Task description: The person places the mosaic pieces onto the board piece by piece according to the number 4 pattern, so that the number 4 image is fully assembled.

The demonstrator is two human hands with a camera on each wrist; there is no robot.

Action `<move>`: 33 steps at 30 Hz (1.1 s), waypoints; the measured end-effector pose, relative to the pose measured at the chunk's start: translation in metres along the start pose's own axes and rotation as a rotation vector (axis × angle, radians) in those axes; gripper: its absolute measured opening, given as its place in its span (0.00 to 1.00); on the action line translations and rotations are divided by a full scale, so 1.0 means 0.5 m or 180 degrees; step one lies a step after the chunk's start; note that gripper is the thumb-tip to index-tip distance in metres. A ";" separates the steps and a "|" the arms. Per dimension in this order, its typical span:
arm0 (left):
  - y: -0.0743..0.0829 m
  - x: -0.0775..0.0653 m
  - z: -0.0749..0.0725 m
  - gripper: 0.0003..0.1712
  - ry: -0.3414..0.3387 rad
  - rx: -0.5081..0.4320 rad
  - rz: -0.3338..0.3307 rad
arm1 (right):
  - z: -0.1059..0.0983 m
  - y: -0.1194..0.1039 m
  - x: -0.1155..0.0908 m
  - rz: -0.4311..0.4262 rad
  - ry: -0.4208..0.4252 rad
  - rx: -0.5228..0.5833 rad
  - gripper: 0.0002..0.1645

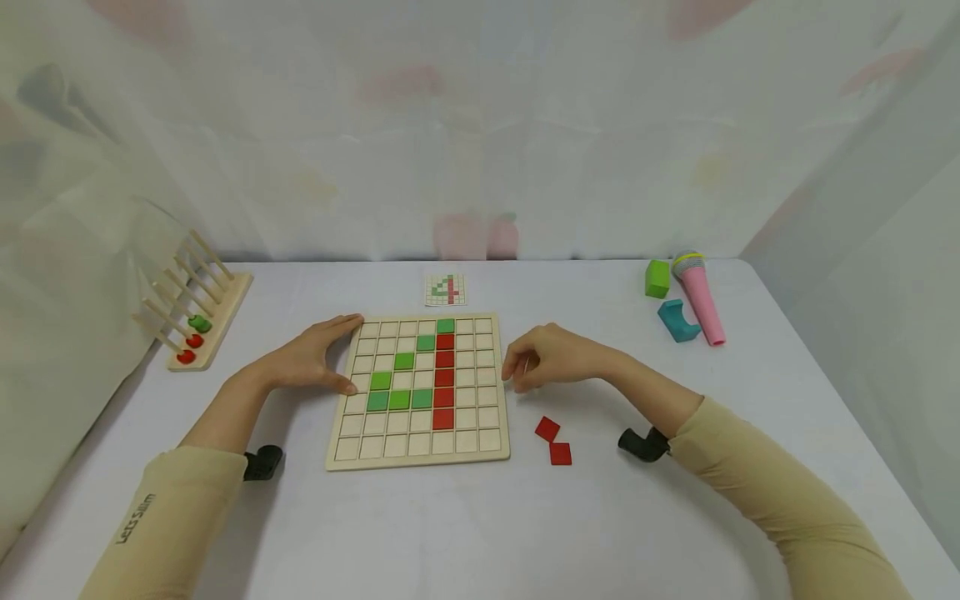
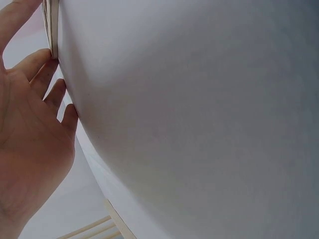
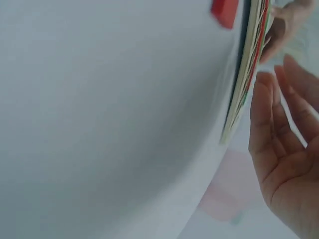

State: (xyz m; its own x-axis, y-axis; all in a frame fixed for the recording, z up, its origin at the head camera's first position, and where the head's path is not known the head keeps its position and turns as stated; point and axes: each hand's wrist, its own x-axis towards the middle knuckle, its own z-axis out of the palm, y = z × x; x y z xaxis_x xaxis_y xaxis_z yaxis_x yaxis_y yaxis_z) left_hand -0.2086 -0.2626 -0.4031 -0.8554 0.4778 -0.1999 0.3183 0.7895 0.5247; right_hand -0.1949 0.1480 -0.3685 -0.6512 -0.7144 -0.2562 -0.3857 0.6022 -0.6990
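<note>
A wooden grid board [image 1: 420, 462] lies on the table with several square tiles in its cells. Green tiles [image 1: 403, 361] form a slanted line and a row, and red tiles [image 1: 445, 377] stand in a column. My left hand [image 1: 307, 354] touches the board's left edge, thumb and fingers spread along it. Just off the board's right edge hovers my right hand [image 1: 551, 357], its fingers loosely bent and nothing visible in them. Two loose red tiles, an upper red tile [image 1: 547, 429] and a lower red tile [image 1: 560, 453], lie on the cloth below that hand.
Behind the board lies a small pattern card [image 1: 446, 290]. A pegged wooden stand [image 1: 225, 312] with red and green pieces is at far left. At back right are a green block [image 1: 657, 279], a teal curved block [image 1: 678, 321] and a pink toy microphone [image 1: 702, 304].
</note>
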 end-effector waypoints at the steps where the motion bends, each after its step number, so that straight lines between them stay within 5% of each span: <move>1: 0.000 0.000 0.000 0.70 -0.0001 0.0001 -0.0005 | -0.002 0.008 -0.004 0.0011 -0.0042 -0.0019 0.09; 14: -0.003 0.002 0.001 0.70 0.0001 0.0007 -0.0039 | -0.014 0.063 -0.038 -0.0040 -0.0503 0.0067 0.13; 33: -0.005 0.002 0.004 0.70 0.0025 -0.0014 -0.0027 | 0.009 0.066 -0.040 -0.0202 -0.0943 -0.0072 0.20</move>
State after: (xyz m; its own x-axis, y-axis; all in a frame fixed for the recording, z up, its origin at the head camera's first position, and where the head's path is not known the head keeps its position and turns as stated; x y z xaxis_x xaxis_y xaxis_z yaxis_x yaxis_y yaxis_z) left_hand -0.2095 -0.2630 -0.4063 -0.8613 0.4679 -0.1979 0.3091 0.7918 0.5268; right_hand -0.1918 0.1806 -0.3895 -0.4074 -0.8218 -0.3984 -0.4361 0.5583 -0.7057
